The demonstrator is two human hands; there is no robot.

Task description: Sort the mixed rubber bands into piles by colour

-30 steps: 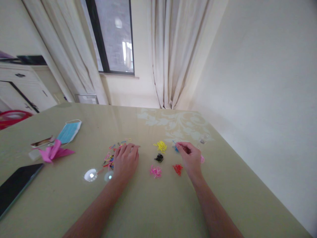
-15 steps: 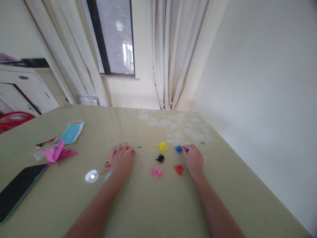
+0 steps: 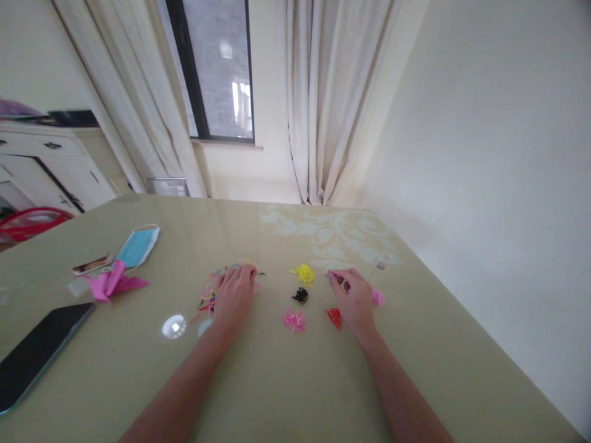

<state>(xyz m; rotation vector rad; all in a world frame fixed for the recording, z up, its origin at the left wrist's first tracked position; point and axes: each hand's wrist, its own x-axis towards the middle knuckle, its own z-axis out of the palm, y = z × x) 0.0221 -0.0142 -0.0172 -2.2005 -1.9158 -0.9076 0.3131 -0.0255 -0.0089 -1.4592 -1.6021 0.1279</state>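
Lower centre: pink band pile [image 3: 294,320], red pile [image 3: 333,318] to its right. Our left hand [image 3: 234,293] covers part of the mixed bands [image 3: 207,300], left of centre; grip unclear. Our right hand [image 3: 353,296], right of centre, has thumb and index together; can't tell on what.

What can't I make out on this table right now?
All in the head view:
- Whatever is between the right hand's fingertips: too small and blurred.
- Some of the mixed bands: hidden by the left hand.
- The near corner of the phone: cut off by the left edge.
- What the clear thing is: too small, blurred.
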